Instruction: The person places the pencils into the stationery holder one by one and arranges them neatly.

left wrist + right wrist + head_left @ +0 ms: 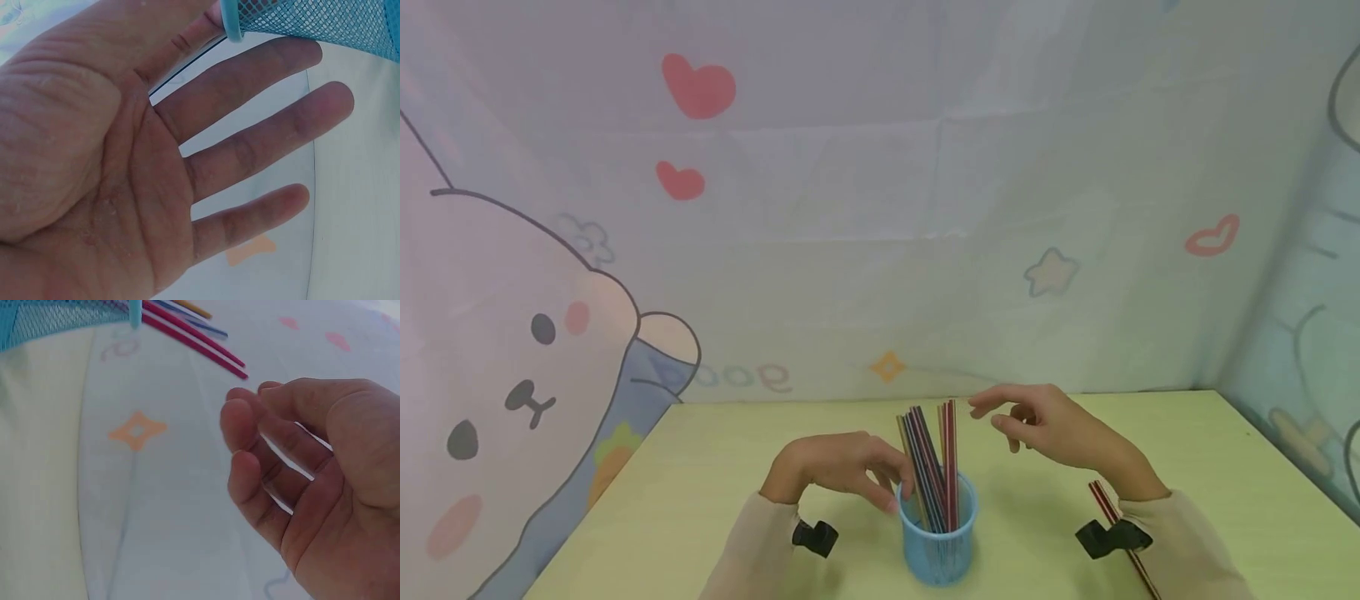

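A light blue mesh cup [937,558] stands upright on the table, holding several thin sticks [951,467] in red, dark blue and yellowish tones. At its left rim, my left hand [850,462] pinches the edge between thumb and index finger. The other three fingers of the left hand [237,144] stretch out below the mesh cup [325,22] in the left wrist view. My right hand [1048,425] hovers right of the stick tops with loosely bent fingers and nothing in them. Two red sticks [200,344] show near the right hand [325,462] in the right wrist view.
A few dark red sticks [1105,502] lie on the pale yellow table [700,492] at the right, partly hidden under the right forearm. A printed cloth [850,208] with hearts and a cartoon bear hangs behind the table. Black straps [815,538] sit on both wrists.
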Action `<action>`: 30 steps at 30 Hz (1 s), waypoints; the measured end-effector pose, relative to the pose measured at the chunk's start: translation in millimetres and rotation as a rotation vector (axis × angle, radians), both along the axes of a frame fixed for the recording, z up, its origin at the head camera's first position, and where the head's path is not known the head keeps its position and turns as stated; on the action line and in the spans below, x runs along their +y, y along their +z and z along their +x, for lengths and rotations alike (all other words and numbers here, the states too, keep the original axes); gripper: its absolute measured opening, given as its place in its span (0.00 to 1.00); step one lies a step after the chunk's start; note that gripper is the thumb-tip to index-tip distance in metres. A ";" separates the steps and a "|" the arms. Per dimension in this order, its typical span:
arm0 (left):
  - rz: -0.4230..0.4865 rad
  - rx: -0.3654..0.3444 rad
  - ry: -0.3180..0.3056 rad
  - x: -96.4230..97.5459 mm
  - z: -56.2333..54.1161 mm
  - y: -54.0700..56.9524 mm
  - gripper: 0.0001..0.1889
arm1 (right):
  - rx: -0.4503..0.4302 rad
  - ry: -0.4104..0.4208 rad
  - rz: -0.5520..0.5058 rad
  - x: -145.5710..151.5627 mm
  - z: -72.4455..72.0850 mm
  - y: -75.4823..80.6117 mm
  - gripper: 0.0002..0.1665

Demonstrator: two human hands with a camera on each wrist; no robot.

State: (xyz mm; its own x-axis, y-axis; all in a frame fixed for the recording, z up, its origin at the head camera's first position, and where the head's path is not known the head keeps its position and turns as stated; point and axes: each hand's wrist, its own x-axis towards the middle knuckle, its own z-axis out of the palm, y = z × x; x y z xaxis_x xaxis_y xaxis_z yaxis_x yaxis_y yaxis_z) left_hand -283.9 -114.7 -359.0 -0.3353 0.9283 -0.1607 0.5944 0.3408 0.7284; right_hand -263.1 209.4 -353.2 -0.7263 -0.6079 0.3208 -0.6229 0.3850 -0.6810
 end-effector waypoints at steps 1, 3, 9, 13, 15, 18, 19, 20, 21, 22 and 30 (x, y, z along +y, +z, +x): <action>-0.003 0.001 0.003 -0.1 0.0 -0.2 0.10 | -0.002 -0.013 0.015 3.7 -1.0 0.2 0.17; -0.011 0.001 0.005 -0.3 0.2 -0.2 0.10 | -0.010 -0.028 0.046 11.9 -2.7 0.8 0.16; -0.012 0.014 -0.014 0.2 0.1 2.2 0.10 | -0.083 -0.073 0.120 42.3 -7.0 3.0 0.15; -0.017 0.020 -0.010 0.7 -1.1 2.9 0.10 | -0.139 -0.094 0.156 60.6 -12.3 0.1 0.15; -0.021 0.014 -0.009 0.5 -1.2 3.0 0.10 | -0.181 -0.095 0.187 67.7 -15.2 -3.2 0.15; -0.023 0.021 -0.005 0.2 -2.0 3.4 0.09 | -0.253 -0.087 0.244 75.9 -18.4 -8.0 0.13; -0.022 0.022 -0.004 0.2 -2.2 3.4 0.08 | -0.280 -0.082 0.260 78.1 -18.9 -9.8 0.13; -0.021 0.025 -0.003 0.2 -2.3 3.5 0.08 | -0.304 -0.077 0.279 80.2 -19.1 -11.6 0.12; -0.019 0.024 -0.001 0.2 -2.2 3.5 0.08 | -0.335 -0.072 0.296 81.9 -19.2 -13.4 0.12; -0.017 0.022 -0.001 0.2 -2.0 3.3 0.08 | -0.367 -0.070 0.315 83.3 -18.8 -15.2 0.11; -0.016 0.032 -0.008 0.0 -1.3 4.2 0.08 | -0.526 -0.218 0.490 84.9 -14.7 -25.0 0.08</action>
